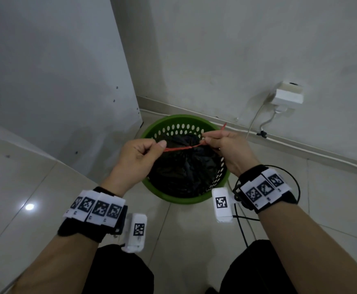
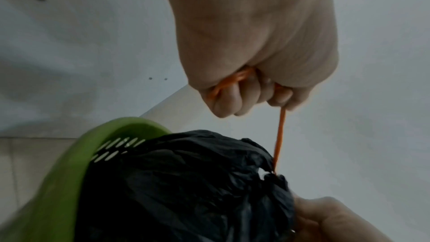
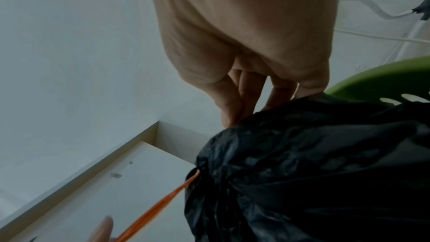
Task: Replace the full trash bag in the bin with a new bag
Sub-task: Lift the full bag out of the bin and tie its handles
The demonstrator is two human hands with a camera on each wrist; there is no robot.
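home corner: tiled floor [image 1: 184, 225], wall socket [image 1: 288, 96]

1. The bin [image 1: 174, 196] is a round bright-green plastic basket with rows of oval holes round its wall. It's standing upright on the pale tiled floor, tucked in a corner near the wall's skirting.
2. The full trash bag [image 1: 186, 168] is black, crinkly plastic, sitting inside the bin and filling it pretty much to the rim. Its top is gathered up into a bunch.
3. A thin red-orange drawstring [image 1: 181, 148] comes out of that gathered top and runs taut sideways in both directions, with one loose end sticking up on the right.
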